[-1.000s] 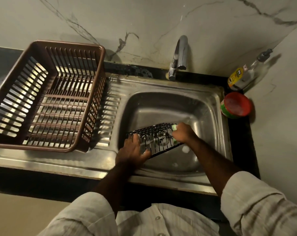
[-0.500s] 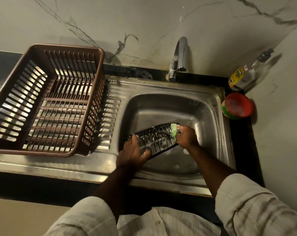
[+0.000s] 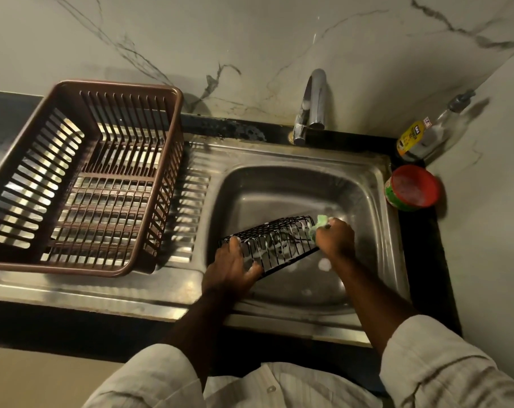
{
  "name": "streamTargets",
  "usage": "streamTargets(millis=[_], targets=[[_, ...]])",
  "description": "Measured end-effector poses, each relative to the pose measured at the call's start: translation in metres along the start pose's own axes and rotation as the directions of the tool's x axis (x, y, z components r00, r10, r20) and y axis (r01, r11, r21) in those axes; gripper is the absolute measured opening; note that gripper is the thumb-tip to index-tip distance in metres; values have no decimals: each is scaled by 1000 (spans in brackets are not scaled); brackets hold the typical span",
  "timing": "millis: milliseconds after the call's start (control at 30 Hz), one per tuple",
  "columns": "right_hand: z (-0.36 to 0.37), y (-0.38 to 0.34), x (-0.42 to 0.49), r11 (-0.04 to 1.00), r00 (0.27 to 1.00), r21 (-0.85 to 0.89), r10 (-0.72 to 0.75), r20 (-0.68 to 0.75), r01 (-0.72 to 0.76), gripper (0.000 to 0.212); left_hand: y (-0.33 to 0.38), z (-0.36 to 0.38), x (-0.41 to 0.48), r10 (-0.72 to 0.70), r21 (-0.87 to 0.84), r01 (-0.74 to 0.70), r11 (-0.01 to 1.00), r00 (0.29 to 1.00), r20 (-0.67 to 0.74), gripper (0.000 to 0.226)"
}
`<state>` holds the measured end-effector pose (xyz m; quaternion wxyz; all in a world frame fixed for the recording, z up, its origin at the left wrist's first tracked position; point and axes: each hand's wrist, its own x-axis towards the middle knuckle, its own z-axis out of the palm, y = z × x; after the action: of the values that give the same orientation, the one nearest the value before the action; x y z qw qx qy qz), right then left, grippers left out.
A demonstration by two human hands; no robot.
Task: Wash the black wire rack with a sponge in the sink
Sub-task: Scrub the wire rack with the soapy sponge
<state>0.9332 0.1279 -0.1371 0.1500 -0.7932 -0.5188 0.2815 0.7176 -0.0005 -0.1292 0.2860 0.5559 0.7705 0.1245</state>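
The black wire rack (image 3: 274,244) hangs tilted over the steel sink (image 3: 373,189), streaked with white foam. My left hand (image 3: 232,270) grips its near left end, thumb and fingers curled round the wires. My right hand (image 3: 335,238) holds a green sponge (image 3: 319,223) against the rack's far right end. Most of the sponge is hidden by my fingers.
A brown slatted plastic basket (image 3: 85,178) stands on the drainboard at the left. The tap (image 3: 311,104) rises behind the basin, with no water seen running. A dish-soap bottle (image 3: 426,134) and a red-lidded green tub (image 3: 413,187) sit at the right corner.
My right hand has slid the sponge up along the rack's right end toward its far corner. The left hand keeps its grip; the rack has barely shifted.
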Motion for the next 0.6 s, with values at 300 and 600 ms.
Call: streamTargets(millis=[300, 600], targets=[[12, -1, -9, 961, 965, -85, -257, 60, 261, 34, -1, 0, 0, -3, -1, 3, 1000, 1000, 16, 74], [13, -6, -6, 951, 975, -218, -213, 63, 222, 26, -2, 0, 4, -14, -26, 14, 1000, 1000, 23, 69]])
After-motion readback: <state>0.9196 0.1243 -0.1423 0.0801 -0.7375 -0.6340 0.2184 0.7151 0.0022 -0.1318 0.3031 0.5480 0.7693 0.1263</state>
